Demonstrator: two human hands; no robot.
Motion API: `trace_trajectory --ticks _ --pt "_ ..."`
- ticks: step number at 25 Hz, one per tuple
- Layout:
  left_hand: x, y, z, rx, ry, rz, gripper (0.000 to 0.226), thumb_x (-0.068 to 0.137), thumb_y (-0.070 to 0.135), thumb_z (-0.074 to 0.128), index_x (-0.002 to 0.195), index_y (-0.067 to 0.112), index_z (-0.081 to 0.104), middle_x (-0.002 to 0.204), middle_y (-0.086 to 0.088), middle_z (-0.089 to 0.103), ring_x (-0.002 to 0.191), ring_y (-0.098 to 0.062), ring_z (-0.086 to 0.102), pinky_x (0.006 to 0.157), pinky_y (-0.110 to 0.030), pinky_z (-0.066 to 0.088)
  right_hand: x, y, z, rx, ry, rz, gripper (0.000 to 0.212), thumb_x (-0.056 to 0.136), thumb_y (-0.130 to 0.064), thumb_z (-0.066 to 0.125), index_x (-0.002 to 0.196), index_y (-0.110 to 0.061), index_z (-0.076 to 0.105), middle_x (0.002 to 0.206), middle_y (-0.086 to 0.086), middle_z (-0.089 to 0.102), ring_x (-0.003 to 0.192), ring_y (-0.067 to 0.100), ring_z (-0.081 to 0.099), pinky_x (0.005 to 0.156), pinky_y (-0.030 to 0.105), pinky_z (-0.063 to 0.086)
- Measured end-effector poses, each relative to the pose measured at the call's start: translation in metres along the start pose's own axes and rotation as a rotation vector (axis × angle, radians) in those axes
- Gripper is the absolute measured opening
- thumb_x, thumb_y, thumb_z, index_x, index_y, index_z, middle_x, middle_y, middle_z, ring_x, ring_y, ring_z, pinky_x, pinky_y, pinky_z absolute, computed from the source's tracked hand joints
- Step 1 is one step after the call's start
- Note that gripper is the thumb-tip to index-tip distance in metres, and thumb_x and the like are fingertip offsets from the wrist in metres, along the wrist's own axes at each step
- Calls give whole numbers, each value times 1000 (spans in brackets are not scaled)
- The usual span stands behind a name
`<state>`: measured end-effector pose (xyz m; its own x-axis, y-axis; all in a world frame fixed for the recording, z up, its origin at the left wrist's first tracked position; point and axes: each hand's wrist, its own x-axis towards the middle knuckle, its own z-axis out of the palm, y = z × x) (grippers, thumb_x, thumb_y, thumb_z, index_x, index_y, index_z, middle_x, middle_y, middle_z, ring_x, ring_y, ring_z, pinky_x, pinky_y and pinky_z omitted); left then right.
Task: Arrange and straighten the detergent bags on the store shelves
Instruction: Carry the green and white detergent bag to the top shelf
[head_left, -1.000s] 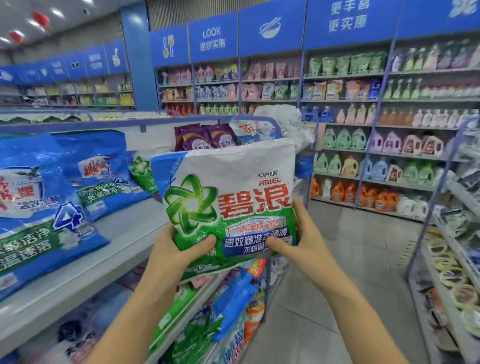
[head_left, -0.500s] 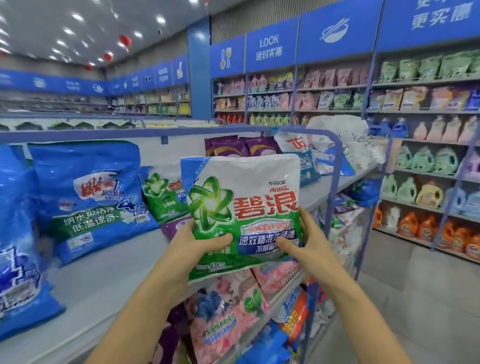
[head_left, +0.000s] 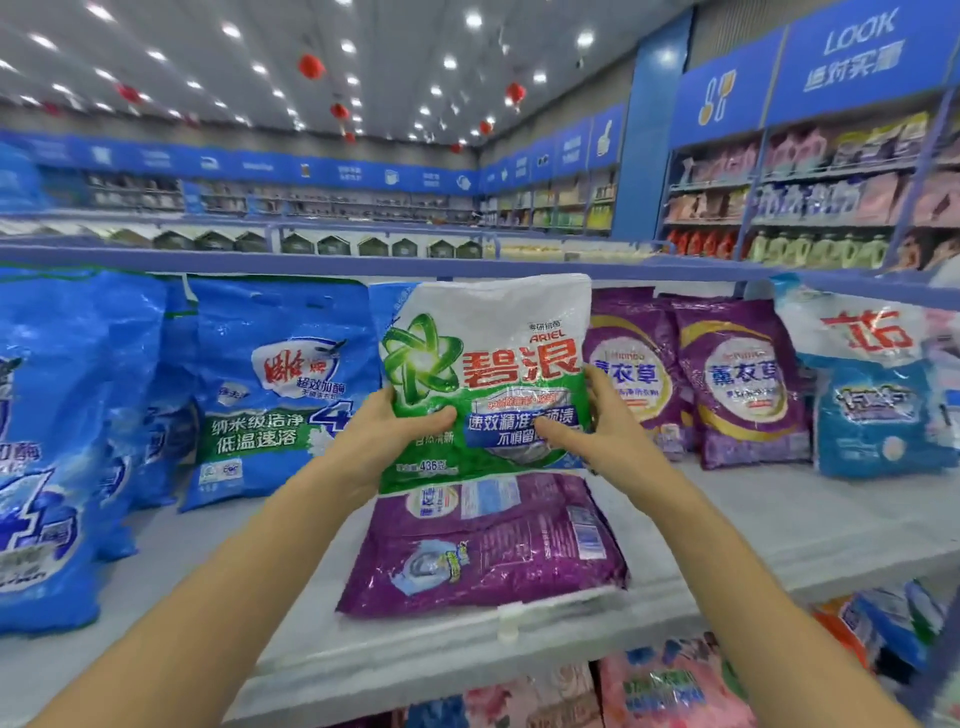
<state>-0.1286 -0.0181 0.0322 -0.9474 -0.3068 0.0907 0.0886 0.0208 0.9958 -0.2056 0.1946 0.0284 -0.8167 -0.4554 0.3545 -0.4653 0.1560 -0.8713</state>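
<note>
I hold a white and green Ariel detergent bag upright over the white shelf. My left hand grips its lower left part and my right hand grips its lower right part, thumbs on the front. Under it a purple detergent bag lies flat on the shelf, back side up. Blue detergent bags stand to the left. Two purple lavender bags stand upright to the right, with a white and blue bag beyond them.
A blue rail runs along the top of the shelf unit. A lower shelf holds pink bags and orange and blue packs. Wall shelves with bottles and pouches stand at the far right.
My view has swung left to face the shelf. Both hands have carried the Ariel bag in over the shelf, above the flat purple bag.
</note>
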Motion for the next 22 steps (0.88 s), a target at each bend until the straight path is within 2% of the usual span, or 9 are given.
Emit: trace_trajectory --ticks 3,6,7,10,13,16,19,20,22 --pt "15 2 1 4 102 40 22 79 7 69 93 16 56 100 -7 69 101 -26 63 101 -45 43 38 4 -4 -67 -127 -44 69 81 -18 69 135 -20 26 119 -8 50 90 -9 54 68 2 45" --pt "33 -6 2 70 191 48 25 77 10 72 95 16 56 101 -6 68 103 -26 62 102 -45 42 67 11 -9 -182 -191 -96 70 76 -22 75 129 -17 30 122 -4 54 102 8 58 92 24 47" --pt "40 -10 2 107 203 44 30 76 12 74 100 15 57 105 -6 68 104 -25 62 103 -45 41 75 17 -10 -213 -200 -96 69 75 -22 76 127 -15 30 120 -4 56 103 11 58 94 30 47" --pt "53 -21 8 218 180 26 27 77 10 73 99 17 58 100 0 68 95 -17 63 100 -39 44 81 39 -9 -279 -212 -65 79 73 -20 78 132 -14 25 115 -6 56 101 12 57 85 26 46" --pt "52 -28 10 278 131 -16 26 77 6 72 93 20 56 99 -1 68 89 -12 63 89 -31 48 80 65 -4 -326 -220 -42 93 67 -27 81 137 -21 20 126 -4 55 112 16 56 91 32 47" --pt "43 -38 -4 315 50 -91 27 79 6 70 98 21 57 102 2 68 95 -12 63 92 -30 47 77 67 3 -409 -273 -53 83 71 -30 78 134 -18 25 124 -6 53 113 15 54 88 27 44" --pt "38 -46 -16 170 94 -155 33 80 4 69 107 15 55 107 -4 68 100 -21 64 94 -36 46 76 59 12 -399 -378 -2 70 78 -34 72 131 -16 30 131 -1 52 113 17 54 91 28 45" --pt "37 -48 -16 80 122 -178 33 80 4 68 108 14 54 105 -6 68 97 -23 65 89 -36 49 74 53 10 -415 -359 11 69 80 -37 69 133 -16 30 131 0 52 113 18 54 90 29 45" --pt "38 -52 -18 -70 162 -194 26 82 10 66 104 15 54 100 -7 69 90 -23 66 78 -34 52 61 38 1 -496 -163 -81 60 80 -42 67 126 -18 36 118 -2 56 100 16 58 81 31 48"
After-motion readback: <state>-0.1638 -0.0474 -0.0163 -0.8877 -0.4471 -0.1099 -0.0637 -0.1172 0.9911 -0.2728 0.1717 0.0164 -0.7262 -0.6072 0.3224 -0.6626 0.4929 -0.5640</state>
